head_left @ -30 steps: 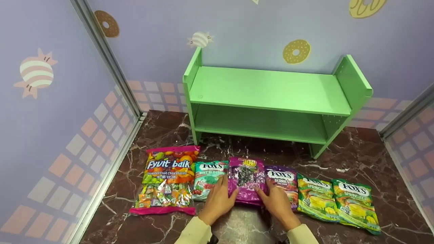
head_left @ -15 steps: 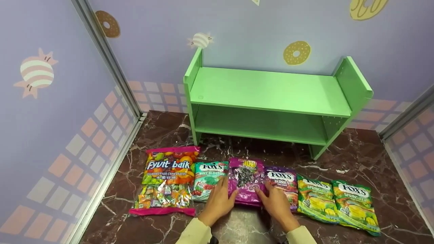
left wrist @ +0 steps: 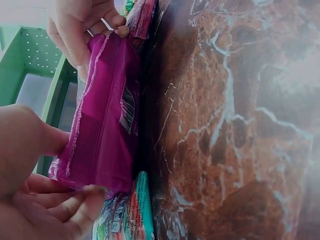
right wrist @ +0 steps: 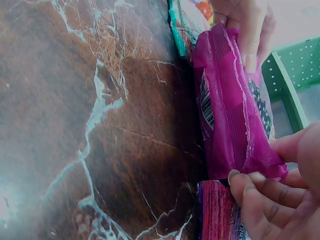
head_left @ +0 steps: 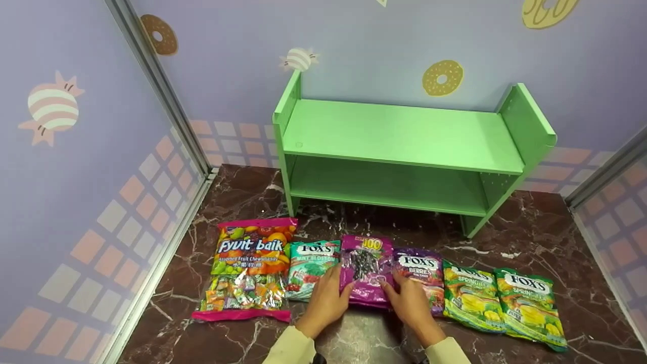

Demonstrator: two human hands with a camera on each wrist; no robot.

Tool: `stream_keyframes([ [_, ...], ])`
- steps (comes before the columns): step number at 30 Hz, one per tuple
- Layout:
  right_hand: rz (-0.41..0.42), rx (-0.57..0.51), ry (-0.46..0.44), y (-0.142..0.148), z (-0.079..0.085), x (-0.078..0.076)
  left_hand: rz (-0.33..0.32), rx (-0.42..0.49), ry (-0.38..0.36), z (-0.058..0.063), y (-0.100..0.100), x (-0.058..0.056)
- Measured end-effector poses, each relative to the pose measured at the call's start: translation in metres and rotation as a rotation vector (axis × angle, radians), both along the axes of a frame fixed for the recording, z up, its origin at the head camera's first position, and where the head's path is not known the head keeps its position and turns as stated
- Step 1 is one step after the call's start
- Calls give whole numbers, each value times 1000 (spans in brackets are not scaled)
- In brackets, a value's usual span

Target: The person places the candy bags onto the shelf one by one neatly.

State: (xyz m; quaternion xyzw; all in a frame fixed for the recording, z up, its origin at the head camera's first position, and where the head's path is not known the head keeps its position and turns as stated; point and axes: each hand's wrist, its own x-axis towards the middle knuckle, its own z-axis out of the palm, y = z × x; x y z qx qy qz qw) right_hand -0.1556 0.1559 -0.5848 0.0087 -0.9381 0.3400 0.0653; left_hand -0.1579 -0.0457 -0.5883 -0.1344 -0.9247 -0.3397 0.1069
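Purple candy bag (head_left: 366, 265) held in both hands, in front of the green shelf (head_left: 399, 134).
The grip looks complete and the letting go not yet done: the left hand (head_left: 326, 298) pinches one side between thumb and fingers, the right hand (head_left: 410, 301) the other. Six bags make a row on the marble bench (head_left: 525, 222) in front of the shelf: a big fruit bag (head_left: 255, 268) and mint bag (head_left: 309, 260) toward its left end, the purple one left of its middle, a berry bag (head_left: 419, 265) about its middle, and one yellow-green bag (head_left: 472, 296) and another (head_left: 530, 308) toward its right end. The purple bag is glossy and plump, with a yellow "100", a pale seam (right wrist: 245, 102) and a barcode (right wrist: 206, 102); whether it bears fully on the bench, I cannot tell.
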Motion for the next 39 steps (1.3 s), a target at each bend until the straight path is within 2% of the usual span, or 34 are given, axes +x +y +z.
stream_keyframes([
  [5,-7,-6,16,-2,-2,1,-9,29,42,-2,0,0],
  [14,-44,-18,110,-4,-6,1,0,55,9,-2,-1,1],
  [19,-64,-37,132,-5,-8,1,8,69,18,-2,0,1],
  [27,-88,-35,228,-7,-11,1,17,87,53,-3,1,2],
  [39,-102,-41,276,-9,-9,1,29,115,56,2,2,4],
])
